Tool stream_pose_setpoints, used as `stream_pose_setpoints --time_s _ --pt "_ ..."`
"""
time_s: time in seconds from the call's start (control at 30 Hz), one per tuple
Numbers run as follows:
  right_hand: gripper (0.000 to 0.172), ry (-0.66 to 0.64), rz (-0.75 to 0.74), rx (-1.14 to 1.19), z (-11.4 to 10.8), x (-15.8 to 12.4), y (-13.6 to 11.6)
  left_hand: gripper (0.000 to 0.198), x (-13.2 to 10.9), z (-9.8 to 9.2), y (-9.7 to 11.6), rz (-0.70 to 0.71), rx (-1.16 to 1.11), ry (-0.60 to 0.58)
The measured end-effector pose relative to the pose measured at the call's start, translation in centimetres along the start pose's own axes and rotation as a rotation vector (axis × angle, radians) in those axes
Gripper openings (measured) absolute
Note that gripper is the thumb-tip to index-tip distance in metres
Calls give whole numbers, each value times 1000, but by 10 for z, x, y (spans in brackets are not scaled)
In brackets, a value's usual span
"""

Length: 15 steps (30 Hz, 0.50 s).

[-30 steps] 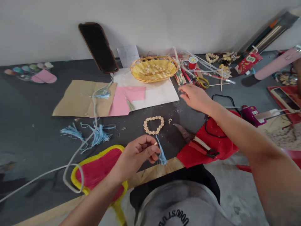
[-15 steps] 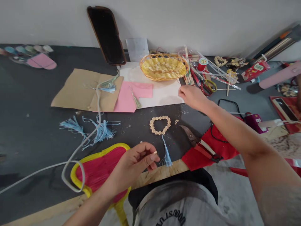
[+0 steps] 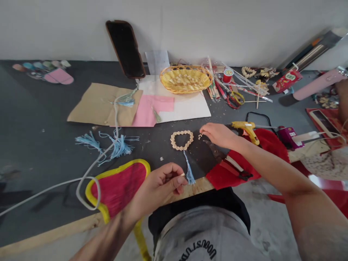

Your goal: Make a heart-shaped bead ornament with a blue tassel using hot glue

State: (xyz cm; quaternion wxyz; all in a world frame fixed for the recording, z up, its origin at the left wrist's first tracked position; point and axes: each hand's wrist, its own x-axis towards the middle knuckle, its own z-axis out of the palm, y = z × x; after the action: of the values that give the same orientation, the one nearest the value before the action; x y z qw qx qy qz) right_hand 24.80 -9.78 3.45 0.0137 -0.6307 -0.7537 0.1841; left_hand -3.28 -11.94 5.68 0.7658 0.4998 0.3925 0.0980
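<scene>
A heart-shaped ring of small pale beads [image 3: 182, 140] lies on the dark table [image 3: 40, 145], with a light blue tassel [image 3: 188, 172] hanging from its lower tip. My left hand [image 3: 160, 185] hovers near the table's front edge, its thumb and fingers pinched on a tiny pale piece [image 3: 183, 174] just left of the tassel. My right hand [image 3: 217, 134] rests on the table right of the heart, fingertips pinched at a few loose beads [image 3: 200, 136]. Whether those fingers hold a bead is hidden.
A yellow glue gun [image 3: 246, 127] lies on red cloth [image 3: 252, 159] beside cutters [image 3: 231, 165]. A yellow wicker basket [image 3: 186, 78], white, pink and brown sheets, a leaning phone [image 3: 125, 49], blue tassels [image 3: 108, 145], a white cord and a red-and-yellow fan shape [image 3: 119, 185] surround the heart.
My right hand has drawn back from near the basket to the loose beads beside the heart. The glue gun has come into sight. My left hand has kept its pinch.
</scene>
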Motion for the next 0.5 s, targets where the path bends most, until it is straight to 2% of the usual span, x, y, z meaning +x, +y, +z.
stream_pose_setpoints --time_s 0.1,0.17,0.23,0.37,0.5 --pt "22 103 -4 48 -6 -20 -5 31 -1 2 -2 7 12 2" --pt "20 218 1 98 -7 -43 -9 30 -1 2 -2 17 28 9" --pt "18 276 14 127 -2 -72 -11 29 -1 1 -2 27 50 17" --pt "13 279 33 64 20 -126 -16 27 3 1 -1 28 85 41" --pt "21 257 107 -26 38 -152 -25 25 8 3 -2 31 96 38"
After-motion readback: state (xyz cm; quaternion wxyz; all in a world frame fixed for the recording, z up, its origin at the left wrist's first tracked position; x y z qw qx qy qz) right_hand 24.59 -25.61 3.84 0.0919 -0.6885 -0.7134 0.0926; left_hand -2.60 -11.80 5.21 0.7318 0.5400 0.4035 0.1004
